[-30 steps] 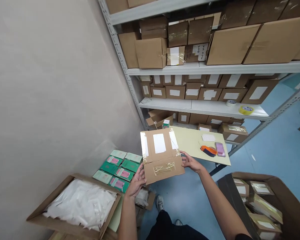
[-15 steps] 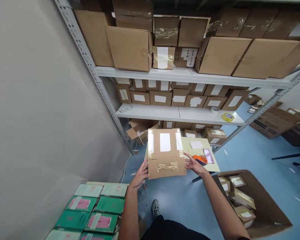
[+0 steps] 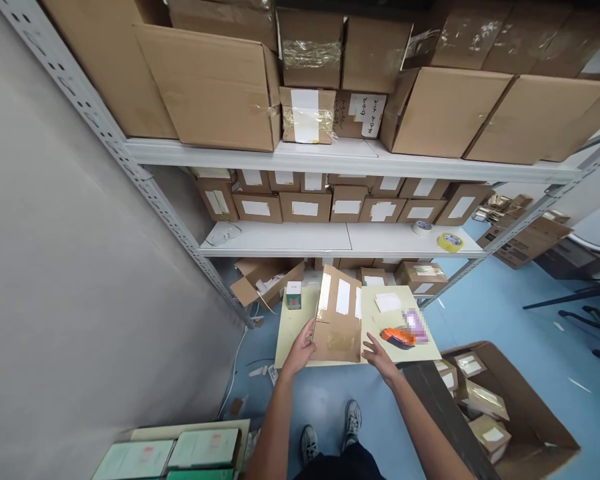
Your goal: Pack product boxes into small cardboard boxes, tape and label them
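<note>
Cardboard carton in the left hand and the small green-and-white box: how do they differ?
The cardboard carton is plain brown with white labels and tape; the small box is green with a white top. The carton is clearly larger. The carton is held tilted in the left hand, while the small box stands on the table, untouched. Both are box-shaped.

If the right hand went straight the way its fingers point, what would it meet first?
Probably the right side of the cardboard box that the left hand holds, just beyond the fingertips of the right hand. Depth is unclear from this view, so it might instead reach the pale tabletop.
</note>
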`<state>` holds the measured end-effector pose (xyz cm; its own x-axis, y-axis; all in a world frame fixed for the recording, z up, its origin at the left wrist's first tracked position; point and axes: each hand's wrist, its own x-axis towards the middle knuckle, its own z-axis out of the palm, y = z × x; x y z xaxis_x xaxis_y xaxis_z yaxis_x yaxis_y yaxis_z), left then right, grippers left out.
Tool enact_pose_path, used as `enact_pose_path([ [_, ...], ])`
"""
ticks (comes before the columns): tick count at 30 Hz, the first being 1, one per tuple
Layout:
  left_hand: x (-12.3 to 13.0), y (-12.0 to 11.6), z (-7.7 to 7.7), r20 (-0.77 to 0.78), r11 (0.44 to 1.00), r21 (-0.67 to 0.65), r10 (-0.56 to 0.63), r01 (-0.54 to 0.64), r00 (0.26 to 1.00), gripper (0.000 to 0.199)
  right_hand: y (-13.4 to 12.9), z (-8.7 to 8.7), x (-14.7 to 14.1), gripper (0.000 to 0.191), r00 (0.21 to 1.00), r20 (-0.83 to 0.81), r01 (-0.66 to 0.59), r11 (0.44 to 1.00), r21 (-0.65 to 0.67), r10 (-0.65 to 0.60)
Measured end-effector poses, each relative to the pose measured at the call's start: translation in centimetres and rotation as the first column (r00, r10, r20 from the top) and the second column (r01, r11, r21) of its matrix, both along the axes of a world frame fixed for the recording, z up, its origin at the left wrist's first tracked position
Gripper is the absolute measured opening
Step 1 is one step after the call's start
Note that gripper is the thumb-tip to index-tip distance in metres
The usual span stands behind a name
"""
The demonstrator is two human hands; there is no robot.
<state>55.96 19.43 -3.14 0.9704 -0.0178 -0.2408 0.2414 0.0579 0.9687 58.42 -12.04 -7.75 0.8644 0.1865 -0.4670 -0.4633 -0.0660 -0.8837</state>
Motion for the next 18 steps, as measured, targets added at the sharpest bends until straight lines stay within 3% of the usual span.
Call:
enact_pose_path([
  [5,2.8,-6.5,-3.6,-0.223,0.953,0.273,0.195,-0.131,0.955,0.094,-0.9,-3.1,-0.5,0.090,0.999,-0.043,-0.029,0.999,0.023,0.030],
  [8,2.6,-9.6,-4.8,-0.223,0.920,0.355,0.257,-0.167,0.940,0.093,-0.9,-5.7,-0.6,0.087,0.997,0.042,-0.069,0.997,0.037,0.067],
  [12,2.0,-12.7,-4.9,-0.158,0.886,0.372,0.355,-0.278,0.921,0.091,-0.1,-8.2,-0.6,0.086,0.950,0.269,-0.135,0.986,-0.098,0.156],
  [15,2.4,-15.0,-4.3,-0.116,0.887,0.297,0.400,-0.353,0.909,0.088,0.1,-8.5,0.0,0.079,0.898,0.402,-0.112,0.976,-0.187,0.180],
  [18,3.3,-16.9,-3.4,-0.095,0.913,0.180,0.388,-0.367,0.917,0.094,-0.6,-8.2,1.3,0.058,0.861,0.486,-0.080,0.984,-0.159,0.149],
])
